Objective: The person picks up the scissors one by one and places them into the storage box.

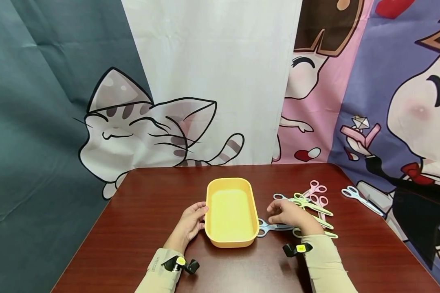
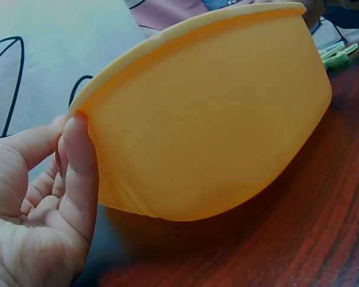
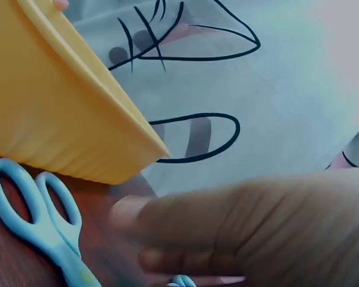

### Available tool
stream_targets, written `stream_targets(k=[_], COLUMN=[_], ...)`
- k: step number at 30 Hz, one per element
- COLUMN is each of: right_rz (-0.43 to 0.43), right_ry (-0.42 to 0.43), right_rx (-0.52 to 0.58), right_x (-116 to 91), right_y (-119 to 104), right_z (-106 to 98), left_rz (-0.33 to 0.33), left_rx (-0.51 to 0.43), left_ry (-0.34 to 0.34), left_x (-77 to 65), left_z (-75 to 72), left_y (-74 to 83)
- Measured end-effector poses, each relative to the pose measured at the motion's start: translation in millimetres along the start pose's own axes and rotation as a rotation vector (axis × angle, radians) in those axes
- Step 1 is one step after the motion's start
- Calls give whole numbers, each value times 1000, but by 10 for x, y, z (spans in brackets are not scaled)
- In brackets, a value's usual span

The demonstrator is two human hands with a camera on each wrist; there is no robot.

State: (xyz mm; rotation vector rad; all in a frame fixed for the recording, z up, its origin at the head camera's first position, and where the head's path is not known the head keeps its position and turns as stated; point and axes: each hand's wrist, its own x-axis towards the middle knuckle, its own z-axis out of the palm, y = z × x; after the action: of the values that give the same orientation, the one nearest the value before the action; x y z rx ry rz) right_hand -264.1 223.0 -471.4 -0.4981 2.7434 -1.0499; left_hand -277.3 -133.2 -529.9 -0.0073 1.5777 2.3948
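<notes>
My left hand [image 1: 190, 223] pinches the left rim of a yellow plastic tray [image 1: 232, 211] between thumb and fingers. In the left wrist view the tray's outer wall [image 2: 209, 119] fills the middle, the fingers at its rim. To the right of the tray, my right hand [image 1: 289, 213] hovers over the scissors with its fingers loosely bent and nothing held. Below it lies a pair of blue scissors [image 1: 278, 227], handles close to the tray's right side. Those handles [image 3: 45, 230] also show under the tray in the right wrist view, left of the fingers.
Several more scissors overlap in a loose pile at the right, among them green ones [image 1: 311, 204] and pink ones [image 1: 314, 187]. Another light blue pair [image 1: 354, 195] lies by the right edge of the brown table [image 1: 150, 228]. A printed cartoon cloth [image 1: 220, 61] hangs behind.
</notes>
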Motion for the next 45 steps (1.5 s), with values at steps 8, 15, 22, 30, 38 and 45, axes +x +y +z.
stream_targets(k=[8, 15, 22, 30, 38, 45], right_rz=[35, 115, 103, 59, -5, 56], right_ry=[-103, -74, -85, -55, 13, 70], right_rx=[-167, -254, -272, -274, -231, -300], right_x=[2, -14, -26, -10, -69, -80], right_y=[-84, -82, -76, -33, -41, -182], right_z=[146, 230, 236, 169, 59, -73], left_rz=[23, 14, 1, -1, 10, 6], left_rx=[-11, -11, -52, -48, -55, -78], left_ry=[20, -24, -53, -60, -52, -69], left_x=[0, -8, -33, -12, -15, -14], left_z=[-3, -20, -58, -26, -26, -4], left_y=[14, -36, -74, -37, -65, -49])
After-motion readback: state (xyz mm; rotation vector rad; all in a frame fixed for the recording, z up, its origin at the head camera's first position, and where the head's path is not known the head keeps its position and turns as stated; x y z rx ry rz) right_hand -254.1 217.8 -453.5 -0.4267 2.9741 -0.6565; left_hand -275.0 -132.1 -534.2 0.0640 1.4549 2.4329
